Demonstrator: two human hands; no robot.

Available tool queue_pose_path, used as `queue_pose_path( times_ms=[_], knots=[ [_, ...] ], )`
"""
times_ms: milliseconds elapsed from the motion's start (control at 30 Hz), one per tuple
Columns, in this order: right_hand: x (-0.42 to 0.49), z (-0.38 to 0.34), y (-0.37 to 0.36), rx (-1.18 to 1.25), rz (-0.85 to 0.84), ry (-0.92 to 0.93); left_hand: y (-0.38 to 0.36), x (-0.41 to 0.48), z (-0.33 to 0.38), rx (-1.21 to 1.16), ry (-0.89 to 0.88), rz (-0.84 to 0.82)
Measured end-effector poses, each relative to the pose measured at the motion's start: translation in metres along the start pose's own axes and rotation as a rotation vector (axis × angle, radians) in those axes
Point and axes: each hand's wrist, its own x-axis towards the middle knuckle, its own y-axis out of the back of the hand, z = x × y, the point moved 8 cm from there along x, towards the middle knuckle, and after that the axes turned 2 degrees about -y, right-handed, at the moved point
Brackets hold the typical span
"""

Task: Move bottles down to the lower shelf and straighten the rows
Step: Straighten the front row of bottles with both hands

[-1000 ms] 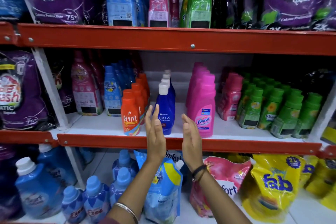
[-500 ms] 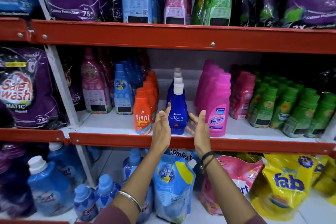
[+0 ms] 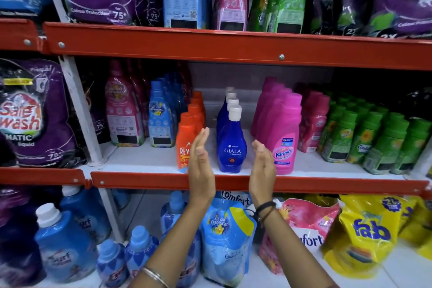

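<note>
both hands backed off the front ujala bottle [image 3: 231,145], left hand [image 3: 201,166] and right hand [image 3: 263,166] open, empty; straightening step, next nudge row square.

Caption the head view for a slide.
Two open hands, left hand and right hand, flank the front blue Ujala bottle on the middle shelf.

Middle shelf is showing four blue Ujala bottles [image 3: 231,138] lining up in one row, four orange Revive bottles [image 3: 187,140] in the row beside it, and about four pink Vanish bottles [image 3: 284,133]. Green Comfort bottles [image 3: 364,138] are sitting in several rows, too many overlapping to count. Two hands are showing, left hand [image 3: 200,166] and right hand [image 3: 263,166]. Two yellow Fab pouches [image 3: 369,231] are lying below.
</note>
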Motion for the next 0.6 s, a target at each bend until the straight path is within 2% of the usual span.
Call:
queue_pose_path(
  times_ms=[33, 100, 200, 367, 600],
  knots=[
    [-0.005, -0.006, -0.002, 0.023, 0.009, 0.065, 0.013, 0.001, 0.004, -0.028, -0.034, 0.063],
    [-0.018, -0.015, -0.021, 0.106, -0.087, 0.119, 0.037, 0.006, 0.009, -0.035, -0.060, 0.182],
    [-0.038, -0.011, -0.067, 0.168, -0.297, 0.032, 0.062, 0.016, 0.000, 0.019, 0.021, 0.262],
    [-0.052, 0.006, -0.115, 0.127, -0.360, -0.199, 0.074, 0.029, -0.037, 0.058, 0.279, 0.176],
    [-0.040, 0.017, -0.125, 0.157, -0.262, -0.290, 0.069, 0.033, -0.042, 0.055, 0.293, 0.035]
  ],
)
